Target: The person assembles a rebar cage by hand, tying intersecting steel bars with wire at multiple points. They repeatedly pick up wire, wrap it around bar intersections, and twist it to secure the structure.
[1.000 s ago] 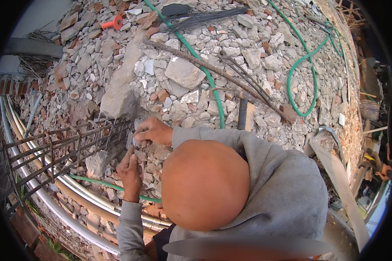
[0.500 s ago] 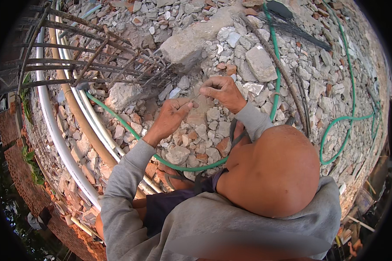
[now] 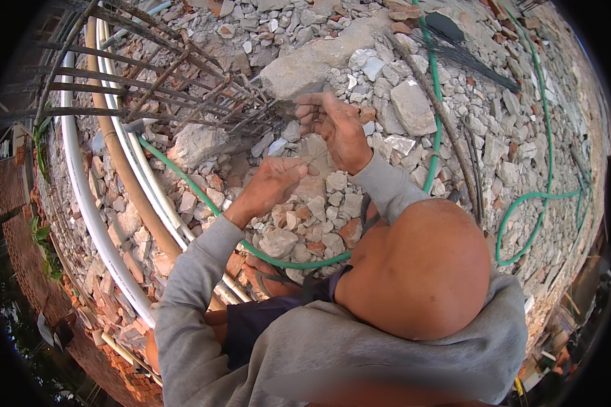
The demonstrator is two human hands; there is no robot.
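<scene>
My left hand (image 3: 273, 184) is closed in a pinch, palm inward, over the rubble in front of my knees. From its fingertips a thin wire (image 3: 317, 157) sticks out toward the right; its full length is hard to make out. My right hand (image 3: 338, 133) is a little farther off and to the right, turned up with its fingers stretched and apart. Nothing shows in its grasp, and the wire's tip lies close to its palm. Beyond both hands, the end of a rusty rebar cage (image 3: 241, 102) rests by a large concrete chunk (image 3: 299, 71).
A green hose (image 3: 190, 186) curves between the hands and my feet. White pipes (image 3: 81, 183) and a brown pipe (image 3: 119, 163) run along the left. Broken concrete and brick lie all around. A bent rebar rod (image 3: 448, 129) and dark mesh (image 3: 478, 61) lie to the right.
My right hand has come out of its pinch, opened its fingers and moved slightly up. My left hand keeps its pinch, and the thin wire now shows beyond its fingertips.
</scene>
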